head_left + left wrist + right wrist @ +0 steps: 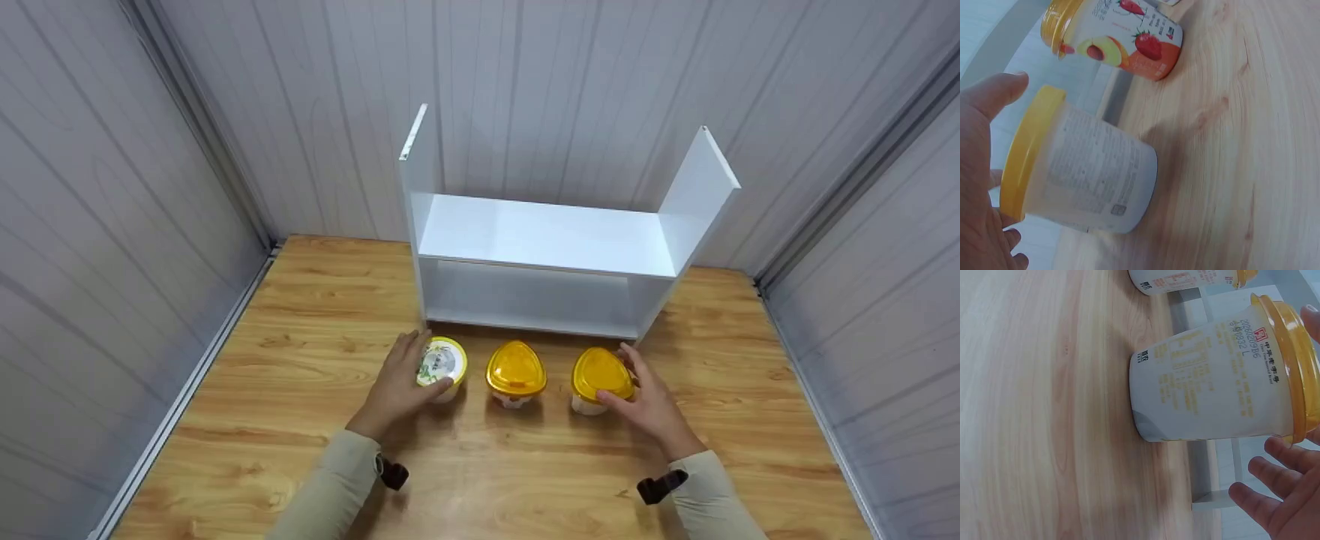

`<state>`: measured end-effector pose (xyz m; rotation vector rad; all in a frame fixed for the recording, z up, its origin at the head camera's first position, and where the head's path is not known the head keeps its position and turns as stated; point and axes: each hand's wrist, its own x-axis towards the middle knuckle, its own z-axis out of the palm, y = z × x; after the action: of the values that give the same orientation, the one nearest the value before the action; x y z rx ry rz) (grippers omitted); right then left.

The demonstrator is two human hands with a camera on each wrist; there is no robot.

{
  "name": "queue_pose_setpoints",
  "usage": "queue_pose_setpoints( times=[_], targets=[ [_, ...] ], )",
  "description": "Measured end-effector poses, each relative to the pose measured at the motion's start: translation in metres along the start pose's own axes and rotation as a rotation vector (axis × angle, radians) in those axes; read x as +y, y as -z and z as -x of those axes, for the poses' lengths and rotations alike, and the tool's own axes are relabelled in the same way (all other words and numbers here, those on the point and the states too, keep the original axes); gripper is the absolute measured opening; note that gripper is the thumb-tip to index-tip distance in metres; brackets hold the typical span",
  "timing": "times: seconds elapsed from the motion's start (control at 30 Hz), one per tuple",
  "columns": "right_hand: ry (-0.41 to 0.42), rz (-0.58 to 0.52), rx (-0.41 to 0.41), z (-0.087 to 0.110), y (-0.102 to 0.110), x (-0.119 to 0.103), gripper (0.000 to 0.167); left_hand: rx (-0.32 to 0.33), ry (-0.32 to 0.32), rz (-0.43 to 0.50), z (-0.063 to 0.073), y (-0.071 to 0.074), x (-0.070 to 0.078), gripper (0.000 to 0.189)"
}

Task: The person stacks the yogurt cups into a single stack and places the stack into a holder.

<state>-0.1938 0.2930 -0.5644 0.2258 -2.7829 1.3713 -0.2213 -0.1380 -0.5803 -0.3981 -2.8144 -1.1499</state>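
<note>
Three lidded tubs stand upright in a row on the wooden table. At the left is a white tub with a round yellow-rimmed lid (442,360); my left hand (401,382) is beside it, thumb and fingers spread about the lid. In the left wrist view the thumb is apart from this tub's yellow rim (1033,152). A tub with a rounded-triangular orange lid (516,367) and fruit pictures (1134,45) stands in the middle. My right hand (649,401) is at the right tub (600,375), fingers spread and thumb at its orange lid (1292,365); contact is unclear.
Right behind the tubs stands a white shelf unit (547,232) with two levels and upright side panels. Pale panelled walls (525,90) enclose the wooden table (510,480) at the back and both sides. Each wrist wears a small black camera (394,474).
</note>
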Motion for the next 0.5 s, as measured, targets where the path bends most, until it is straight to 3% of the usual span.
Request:
queue_pose_setpoints(
  times=[0.23,0.5],
  targets=[
    [-0.012,-0.003,-0.006,0.001,-0.003,0.0,0.096,-0.021,0.022,0.012,0.005,0.007,-0.007,0.082],
    [-0.037,0.012,-0.019,0.001,-0.005,0.001,0.093,0.003,0.028,0.007,0.007,0.013,-0.015,0.062]
  ],
)
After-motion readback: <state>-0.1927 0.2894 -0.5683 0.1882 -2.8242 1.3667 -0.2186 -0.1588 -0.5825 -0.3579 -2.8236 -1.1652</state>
